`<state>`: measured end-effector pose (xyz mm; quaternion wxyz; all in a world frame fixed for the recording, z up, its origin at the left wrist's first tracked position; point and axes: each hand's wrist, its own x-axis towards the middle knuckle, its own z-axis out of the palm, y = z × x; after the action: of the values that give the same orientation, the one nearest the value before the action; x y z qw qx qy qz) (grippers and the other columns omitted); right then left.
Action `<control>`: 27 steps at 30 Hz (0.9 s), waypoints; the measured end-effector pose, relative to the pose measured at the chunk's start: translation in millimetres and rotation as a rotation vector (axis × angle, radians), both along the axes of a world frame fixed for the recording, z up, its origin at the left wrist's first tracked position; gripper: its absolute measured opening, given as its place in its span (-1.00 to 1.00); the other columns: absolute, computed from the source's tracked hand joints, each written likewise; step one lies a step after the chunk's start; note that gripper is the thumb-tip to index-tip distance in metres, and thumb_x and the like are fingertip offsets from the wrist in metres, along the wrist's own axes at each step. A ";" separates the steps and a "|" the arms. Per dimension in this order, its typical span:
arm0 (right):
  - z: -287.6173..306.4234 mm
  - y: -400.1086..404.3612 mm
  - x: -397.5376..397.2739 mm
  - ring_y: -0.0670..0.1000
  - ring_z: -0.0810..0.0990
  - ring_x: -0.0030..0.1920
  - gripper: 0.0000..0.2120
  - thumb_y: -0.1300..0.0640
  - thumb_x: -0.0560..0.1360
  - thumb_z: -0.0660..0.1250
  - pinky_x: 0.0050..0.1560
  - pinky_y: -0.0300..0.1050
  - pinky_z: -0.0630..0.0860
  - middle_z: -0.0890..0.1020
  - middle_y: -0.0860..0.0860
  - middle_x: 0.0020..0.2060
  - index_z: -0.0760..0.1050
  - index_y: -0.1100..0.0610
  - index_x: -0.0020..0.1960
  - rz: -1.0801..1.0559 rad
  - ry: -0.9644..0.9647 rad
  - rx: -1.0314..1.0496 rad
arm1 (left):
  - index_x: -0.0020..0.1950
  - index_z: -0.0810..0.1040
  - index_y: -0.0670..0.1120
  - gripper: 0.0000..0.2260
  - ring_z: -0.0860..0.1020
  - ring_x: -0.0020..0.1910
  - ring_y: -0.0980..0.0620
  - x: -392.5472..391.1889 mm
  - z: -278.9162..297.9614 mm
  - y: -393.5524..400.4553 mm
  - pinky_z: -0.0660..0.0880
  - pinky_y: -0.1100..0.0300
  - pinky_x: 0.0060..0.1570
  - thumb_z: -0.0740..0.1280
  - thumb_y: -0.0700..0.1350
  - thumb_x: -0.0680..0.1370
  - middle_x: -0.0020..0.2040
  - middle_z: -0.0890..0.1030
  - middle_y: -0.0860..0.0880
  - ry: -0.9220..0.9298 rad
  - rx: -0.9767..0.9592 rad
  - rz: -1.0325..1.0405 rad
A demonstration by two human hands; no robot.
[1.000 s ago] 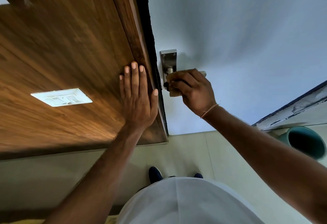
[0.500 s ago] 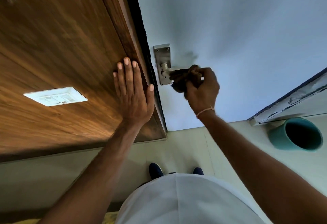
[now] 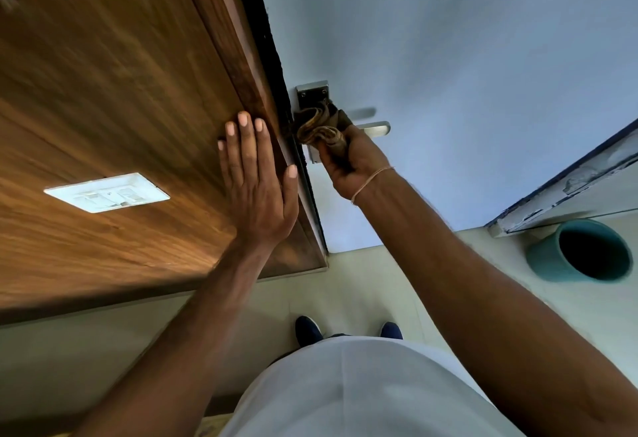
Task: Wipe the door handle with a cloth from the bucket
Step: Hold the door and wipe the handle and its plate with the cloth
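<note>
A metal lever door handle (image 3: 377, 128) on a steel backplate (image 3: 312, 93) sits on the pale blue door (image 3: 448, 74). My right hand (image 3: 355, 163) grips a bunched brown cloth (image 3: 319, 125) and presses it against the base of the handle and the plate; only the lever's tip shows past the hand. My left hand (image 3: 257, 181) lies flat with fingers spread on the wooden panel (image 3: 103, 91) beside the door edge. A teal bucket (image 3: 583, 250) stands on the floor at the right; its inside looks dark.
A white switch plate (image 3: 107, 192) is set in the wooden panel at the left. A worn white and blue frame edge (image 3: 569, 181) runs above the bucket. My dark shoes (image 3: 309, 329) stand on the pale tiled floor below the door.
My right hand has slid the cloth from the lever's outer end back toward the backplate, uncovering the lever's tip. The left hand stays flat on the wood.
</note>
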<state>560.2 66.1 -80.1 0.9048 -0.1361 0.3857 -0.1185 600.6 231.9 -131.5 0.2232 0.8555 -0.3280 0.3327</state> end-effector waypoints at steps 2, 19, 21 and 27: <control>-4.6 -14.3 -4.2 0.13 0.72 0.13 -0.61 0.14 0.58 0.50 -0.38 -0.12 0.68 0.72 0.19 0.19 0.60 0.25 0.37 -0.037 -0.017 0.004 | 0.71 0.14 -0.27 -0.36 0.15 0.71 -0.32 -0.6 -0.8 -1.8 0.12 -0.31 0.69 0.15 0.06 0.72 0.70 0.20 -0.31 0.000 -0.002 -0.002; -37.7 -84.9 -31.5 0.02 0.66 0.10 -0.60 0.06 0.56 0.50 -0.28 -0.24 0.65 0.67 0.13 0.34 0.64 0.11 0.37 -0.355 -0.019 -0.165 | 0.70 0.14 -0.32 -0.34 0.12 0.72 -0.36 -11.0 6.8 -8.4 0.12 -0.32 0.68 0.15 0.07 0.72 0.70 0.18 -0.35 0.049 -0.030 0.007; -31.3 -77.8 -38.2 -0.01 0.71 -0.10 -0.73 0.11 0.63 0.40 -0.32 -0.26 0.63 0.74 0.08 0.17 0.67 0.12 0.30 -0.475 0.030 -0.183 | 0.70 0.12 -0.33 -0.33 0.11 0.72 -0.36 -15.4 9.0 -10.8 0.12 -0.32 0.68 0.15 0.07 0.73 0.71 0.16 -0.36 0.069 -0.038 0.012; -14.0 -50.1 -71.3 0.06 0.68 -0.31 -0.72 0.29 0.63 0.20 -0.36 -0.19 0.59 0.68 0.17 -0.07 0.65 0.17 0.18 -0.435 -0.006 -0.290 | 0.71 0.07 -0.33 -0.31 0.05 0.74 -0.30 -42.4 14.8 -25.6 0.08 -0.29 0.70 0.16 0.06 0.73 0.72 0.07 -0.36 0.178 -0.072 -0.082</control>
<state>488.9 16.0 -94.1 0.8302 -0.1781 0.3820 -0.3649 558.2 206.2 -116.6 0.2956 0.8589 -0.3293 0.2578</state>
